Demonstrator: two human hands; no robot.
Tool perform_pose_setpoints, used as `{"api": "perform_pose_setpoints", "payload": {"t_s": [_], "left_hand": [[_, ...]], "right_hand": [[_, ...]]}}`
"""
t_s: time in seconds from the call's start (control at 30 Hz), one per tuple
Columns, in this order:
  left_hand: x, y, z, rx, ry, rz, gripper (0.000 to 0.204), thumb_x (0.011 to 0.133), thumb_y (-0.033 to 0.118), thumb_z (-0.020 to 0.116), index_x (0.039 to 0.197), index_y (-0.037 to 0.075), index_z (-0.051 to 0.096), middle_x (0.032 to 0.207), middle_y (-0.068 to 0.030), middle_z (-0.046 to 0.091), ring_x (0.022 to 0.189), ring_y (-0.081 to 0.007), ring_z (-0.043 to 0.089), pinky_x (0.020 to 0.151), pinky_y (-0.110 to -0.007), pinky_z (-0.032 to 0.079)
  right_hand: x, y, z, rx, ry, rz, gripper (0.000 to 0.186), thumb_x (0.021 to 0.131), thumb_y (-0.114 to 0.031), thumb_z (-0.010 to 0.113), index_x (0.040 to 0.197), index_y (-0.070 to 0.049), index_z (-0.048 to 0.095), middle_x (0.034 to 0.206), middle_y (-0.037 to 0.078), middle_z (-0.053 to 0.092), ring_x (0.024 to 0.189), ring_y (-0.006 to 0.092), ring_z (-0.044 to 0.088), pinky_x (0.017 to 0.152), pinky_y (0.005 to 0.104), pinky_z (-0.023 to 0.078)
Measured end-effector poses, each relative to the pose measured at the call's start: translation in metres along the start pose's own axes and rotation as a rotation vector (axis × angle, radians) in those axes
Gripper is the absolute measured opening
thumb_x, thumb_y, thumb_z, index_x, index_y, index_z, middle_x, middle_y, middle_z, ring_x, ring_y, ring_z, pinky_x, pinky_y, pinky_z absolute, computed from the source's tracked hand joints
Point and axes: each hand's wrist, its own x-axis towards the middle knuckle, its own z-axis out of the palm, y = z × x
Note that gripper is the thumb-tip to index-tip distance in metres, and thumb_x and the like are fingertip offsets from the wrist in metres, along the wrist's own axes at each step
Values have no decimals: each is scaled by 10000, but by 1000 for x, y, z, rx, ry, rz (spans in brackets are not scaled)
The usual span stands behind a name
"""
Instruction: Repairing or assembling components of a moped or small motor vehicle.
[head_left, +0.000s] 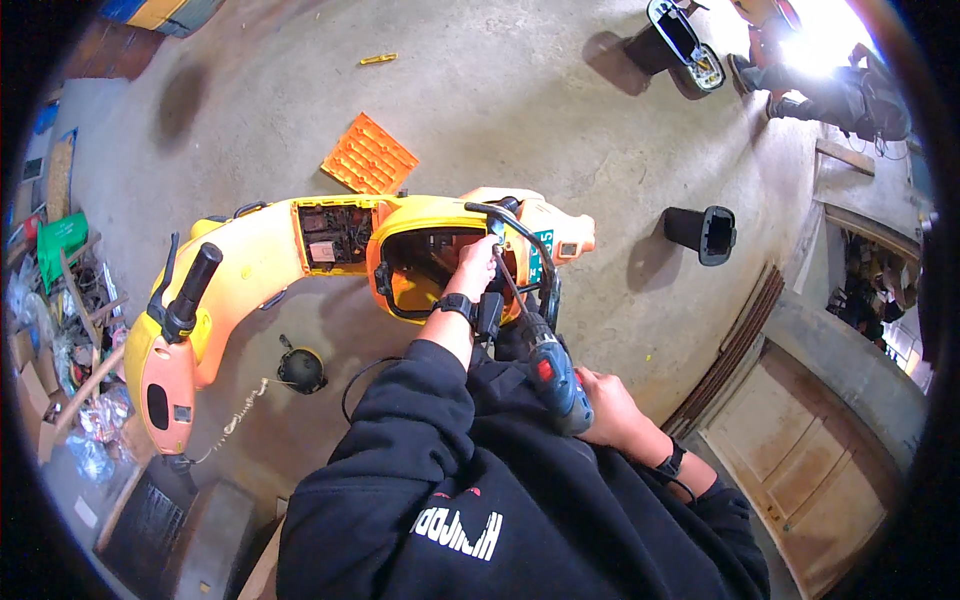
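Note:
A yellow and orange scooter [250,240] stands in front of me, its seat area open to a yellow-rimmed compartment. My right hand [608,408] grips a blue cordless drill [557,380]. The drill's long thin bit [515,282] runs up toward the black grab rail [548,262] at the scooter's rear. My left hand [477,262] reaches over the compartment, fingers closed by the bit's far end, next to a small metal part [496,229]. What those fingers pinch is too small to make out.
On the floor beyond lie an orange ribbed panel [370,156] and a yellow tool [379,59]. Black buckets [700,232] stand to the right. A person in dark trousers [830,100] is at the upper right. Loose clutter [75,330] fills the left; a round black part [302,369] lies near the scooter.

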Motion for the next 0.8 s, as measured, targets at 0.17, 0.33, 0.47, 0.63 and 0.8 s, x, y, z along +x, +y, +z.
{"api": "perform_pose_setpoints", "payload": {"t_s": [0.17,0.33,0.47,0.63,0.8], "left_hand": [[-10,4,3,45,4,7,218,910,365,570,909,147,593,773,26,550,628,-79,476,517,-216,375],[-19,9,11,77,50,28,240,917,376,559,978,147,593,804,21,555,655,-84,484,537,-215,378],[-17,10,10,165,51,25,222,907,367,583,967,154,594,802,27,556,654,-81,486,534,-212,373],[-3,-2,8,56,89,41,238,857,320,634,726,132,572,575,47,446,453,-79,394,409,-228,292],[2,-4,4,-10,32,52,165,888,327,585,855,166,567,702,32,521,545,-88,454,452,-205,331]], "right_hand": [[0,-5,-1,18,27,27,495,636,-216,754,1036,13,572,851,226,652,804,403,648,756,434,528],[0,-4,4,-51,6,-10,499,641,-236,753,1035,10,570,848,225,651,803,400,648,751,444,527],[-1,-1,7,-72,13,-9,495,637,-241,754,1020,9,565,834,219,646,795,398,647,743,448,526],[-2,1,6,-102,0,-9,478,639,-235,749,1005,7,562,814,214,637,779,401,640,733,455,521],[-1,2,3,-101,-30,14,510,635,-239,750,1038,9,561,820,214,637,787,404,640,738,454,521]]}}
